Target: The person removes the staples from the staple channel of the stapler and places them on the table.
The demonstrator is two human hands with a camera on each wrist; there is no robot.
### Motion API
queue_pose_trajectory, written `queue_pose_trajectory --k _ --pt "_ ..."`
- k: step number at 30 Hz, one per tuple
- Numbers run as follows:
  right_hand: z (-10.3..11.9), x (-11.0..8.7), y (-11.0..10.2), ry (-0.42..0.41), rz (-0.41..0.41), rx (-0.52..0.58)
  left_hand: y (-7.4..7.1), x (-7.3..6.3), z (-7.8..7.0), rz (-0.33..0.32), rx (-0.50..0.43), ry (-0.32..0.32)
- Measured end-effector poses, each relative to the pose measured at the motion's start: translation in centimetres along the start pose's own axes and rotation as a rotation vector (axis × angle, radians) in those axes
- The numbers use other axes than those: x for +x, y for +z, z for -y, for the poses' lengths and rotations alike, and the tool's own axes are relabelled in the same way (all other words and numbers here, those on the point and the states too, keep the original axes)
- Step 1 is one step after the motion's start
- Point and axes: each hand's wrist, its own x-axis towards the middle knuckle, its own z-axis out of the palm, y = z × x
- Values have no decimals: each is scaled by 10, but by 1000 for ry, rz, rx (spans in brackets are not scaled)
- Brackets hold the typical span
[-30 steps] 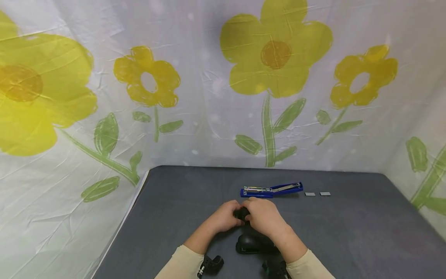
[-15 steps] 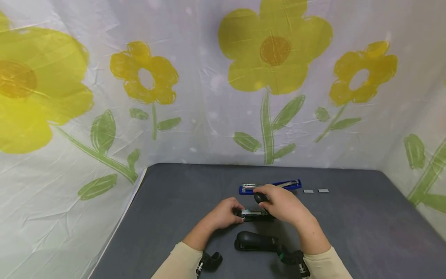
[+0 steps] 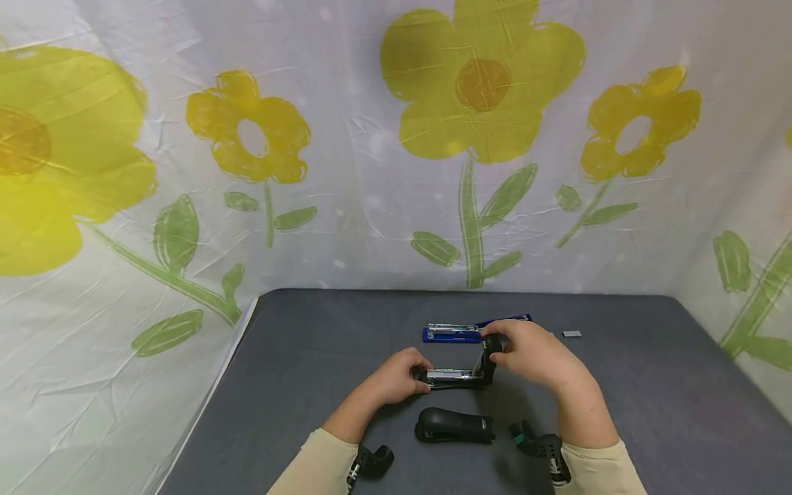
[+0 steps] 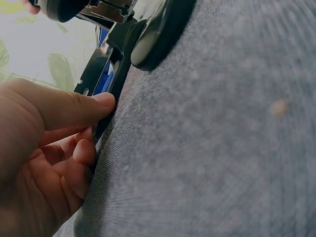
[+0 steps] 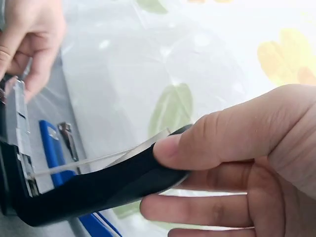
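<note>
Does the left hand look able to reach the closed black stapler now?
Probably yes, though the left hand holds the open black stapler; the closed black stapler lies nearby, with nothing visible in between.

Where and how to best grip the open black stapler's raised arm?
Probably pinch near the top of the raised arm, from the right: it stands roughly upright, its smooth black back faces right, and its metal strip is on the side toward the left hand.
</note>
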Motion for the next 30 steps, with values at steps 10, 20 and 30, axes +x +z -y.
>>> queue_pose_trajectory --k 10,20,30 --pt "-18 -10 -17 89 1 -10 2 1 2 -10 10 10" --pt "-40 -13 -24 196 62 17 4 1 8 3 -8 -13" --pt "-62 -10 -19 248 115 136 4 1 7 -8 -36 -25"
